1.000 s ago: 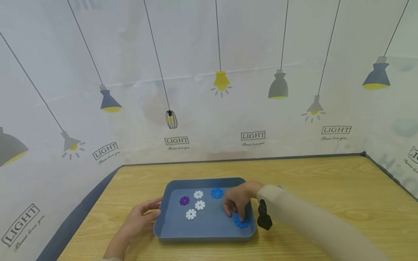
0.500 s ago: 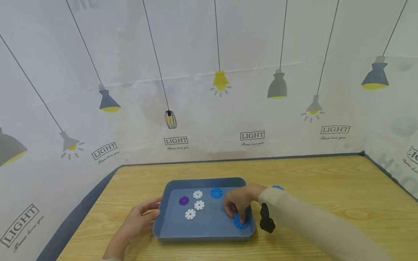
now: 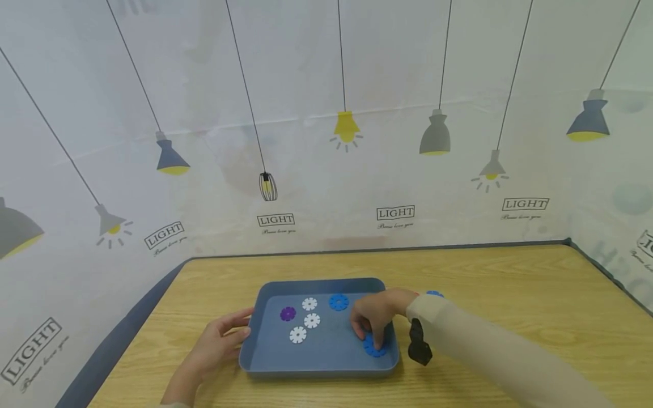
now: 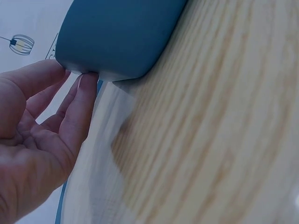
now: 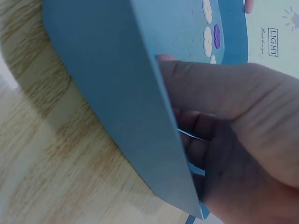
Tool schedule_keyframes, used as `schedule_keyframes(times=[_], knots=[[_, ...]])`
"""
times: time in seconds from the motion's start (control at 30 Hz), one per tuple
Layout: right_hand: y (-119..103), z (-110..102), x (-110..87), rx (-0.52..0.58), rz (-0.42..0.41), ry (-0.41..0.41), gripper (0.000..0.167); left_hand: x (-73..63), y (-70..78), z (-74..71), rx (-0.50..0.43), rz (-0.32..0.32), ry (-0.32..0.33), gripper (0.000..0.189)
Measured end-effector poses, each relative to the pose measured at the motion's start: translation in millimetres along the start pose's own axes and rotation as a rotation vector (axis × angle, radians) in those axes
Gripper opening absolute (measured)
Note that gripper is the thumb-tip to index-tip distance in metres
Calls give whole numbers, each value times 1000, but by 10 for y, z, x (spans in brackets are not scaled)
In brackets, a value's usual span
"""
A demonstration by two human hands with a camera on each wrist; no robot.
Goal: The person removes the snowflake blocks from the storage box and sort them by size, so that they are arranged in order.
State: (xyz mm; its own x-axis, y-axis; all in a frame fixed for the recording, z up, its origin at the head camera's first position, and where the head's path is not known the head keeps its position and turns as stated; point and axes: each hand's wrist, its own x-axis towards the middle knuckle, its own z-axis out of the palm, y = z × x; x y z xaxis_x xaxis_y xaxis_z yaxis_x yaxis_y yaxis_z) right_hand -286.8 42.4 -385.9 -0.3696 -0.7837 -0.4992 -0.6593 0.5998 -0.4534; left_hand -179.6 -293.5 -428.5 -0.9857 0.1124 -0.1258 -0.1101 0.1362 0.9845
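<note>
In the head view a grey-blue tray [image 3: 316,368] lies on the wooden table. My left hand [image 3: 219,345] is at its left wall, relaxed fingertips against the outside; the left wrist view shows these fingers [image 4: 86,100] touching the tray's end. My right hand [image 3: 374,313] reaches over the right wall with curled fingers, thumb and fingertips on a blue notched snowflake disc [image 3: 374,347] in the near right corner. The hand partly covers this disc; in the right wrist view the wall hides the fingertips. Elsewhere in the tray are another blue disc [image 3: 339,302], a purple disc [image 3: 288,314] and three white discs [image 3: 312,321].
Beyond the tray's right side another blue disc [image 3: 435,293] peeks out behind the right sleeve [image 3: 479,334], with a bit of red beside it. A black strap [image 3: 419,345] hangs from the right wrist. The lamp-printed wall [image 3: 326,187] rises behind the table.
The right wrist and sleeve have shifted slightly right, uncovering more of the blue disc behind. The disc under the fingers has moved very slightly; the left hand and tray stay put.
</note>
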Motion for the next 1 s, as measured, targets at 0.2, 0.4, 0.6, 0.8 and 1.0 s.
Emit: schedule_keyframes(times=[0.2,0.4,0.6,0.8,1.0], knots=[[-11,-1,-14,-6,9,-19,29,-2,5,3,2,-4,0,54],[-18,13,-16,-13,29,-4,32,7,29,3,11,-14,7,53],[-17,27,-23,-27,25,31,31,8,33,-3,13,-13,1,53],[-15,21,-23,-21,15,43,30,15,14,-5,13,1,0,53],[29,32,-49,41,-24,96,25,4,-3,-1,10,17,-6,54]])
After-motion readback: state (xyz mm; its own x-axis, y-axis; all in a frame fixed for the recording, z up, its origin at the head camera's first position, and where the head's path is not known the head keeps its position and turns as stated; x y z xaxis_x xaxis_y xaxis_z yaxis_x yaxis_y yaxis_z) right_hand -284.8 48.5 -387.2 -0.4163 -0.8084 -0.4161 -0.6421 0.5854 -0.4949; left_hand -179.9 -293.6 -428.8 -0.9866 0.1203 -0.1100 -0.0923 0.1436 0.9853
